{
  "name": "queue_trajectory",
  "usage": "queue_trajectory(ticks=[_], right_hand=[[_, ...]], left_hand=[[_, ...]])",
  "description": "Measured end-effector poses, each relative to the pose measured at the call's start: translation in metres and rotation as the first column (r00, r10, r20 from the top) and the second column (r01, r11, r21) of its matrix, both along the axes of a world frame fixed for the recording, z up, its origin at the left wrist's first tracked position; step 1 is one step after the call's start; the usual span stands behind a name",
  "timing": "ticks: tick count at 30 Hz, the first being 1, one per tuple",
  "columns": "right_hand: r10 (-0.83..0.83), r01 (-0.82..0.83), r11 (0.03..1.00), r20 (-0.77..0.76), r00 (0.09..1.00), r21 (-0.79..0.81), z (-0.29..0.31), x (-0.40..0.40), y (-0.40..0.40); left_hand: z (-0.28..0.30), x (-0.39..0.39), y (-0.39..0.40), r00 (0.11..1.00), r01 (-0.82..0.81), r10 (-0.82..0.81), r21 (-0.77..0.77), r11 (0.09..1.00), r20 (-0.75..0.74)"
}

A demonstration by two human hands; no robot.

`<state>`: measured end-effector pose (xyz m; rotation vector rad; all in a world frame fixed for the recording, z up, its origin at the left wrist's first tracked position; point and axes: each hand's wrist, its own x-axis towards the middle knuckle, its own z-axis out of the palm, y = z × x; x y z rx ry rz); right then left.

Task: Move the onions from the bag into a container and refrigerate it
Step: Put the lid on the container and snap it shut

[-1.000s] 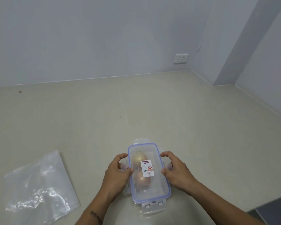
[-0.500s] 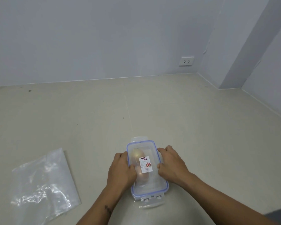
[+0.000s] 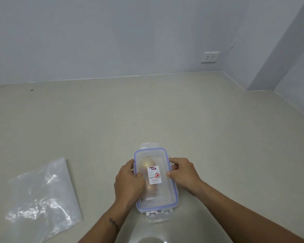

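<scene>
A clear plastic container (image 3: 167, 197) with a blue-rimmed lid and a white label lies on the beige floor. Pale brown onions (image 3: 146, 164) show through the lid. My left hand (image 3: 129, 183) presses on the container's left long side, thumb on the lid. On the right long side rests my right hand (image 3: 182, 173), fingers curled over the side flap. The flaps at the near and far short ends stick out flat. A crumpled, clear plastic bag (image 3: 42, 199) lies flat on the floor to the left; nothing shows inside it.
Pale walls (image 3: 112, 37) close off the floor at the back and right. A white socket (image 3: 209, 57) sits low on the back wall. A dark round shape (image 3: 150, 240) shows at the bottom edge.
Both hands have closed in from beside the container onto its long sides and lid edges. The view has tilted slightly; the container and bag have stayed in place.
</scene>
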<state>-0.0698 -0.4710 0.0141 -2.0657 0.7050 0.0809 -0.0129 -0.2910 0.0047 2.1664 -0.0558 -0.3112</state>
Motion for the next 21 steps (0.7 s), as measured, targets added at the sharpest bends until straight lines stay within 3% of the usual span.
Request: queue_trajectory(ticks=[4,8,12,16,21], right_hand=[[0.035,-0.033,0.992,-0.014,0.999,0.121,-0.005,0.008,-0.013],[0.079,-0.075,0.988,-0.025,0.997,0.136,-0.002,0.019,-0.022],[0.069,-0.069,0.997,-0.004,0.998,-0.042,0.009,0.034,-0.015],[-0.065,0.068,0.996,0.051,0.997,-0.063,0.009,0.026,0.001],[0.051,-0.053,0.989,-0.015,0.999,-0.139,0.005,-0.010,0.011]], left_hand=[[0.004,0.002,-0.001,0.983,-0.112,0.093,-0.119,0.987,-0.155],[0.006,0.014,-0.001,0.975,-0.128,0.095,-0.156,0.979,-0.199],[0.009,0.032,-0.002,0.990,-0.059,0.042,-0.123,0.991,-0.137],[0.012,0.024,-0.007,0.996,-0.084,0.080,-0.090,0.992,-0.048],[0.004,-0.017,0.003,0.998,-0.063,0.063,0.001,0.998,0.017]])
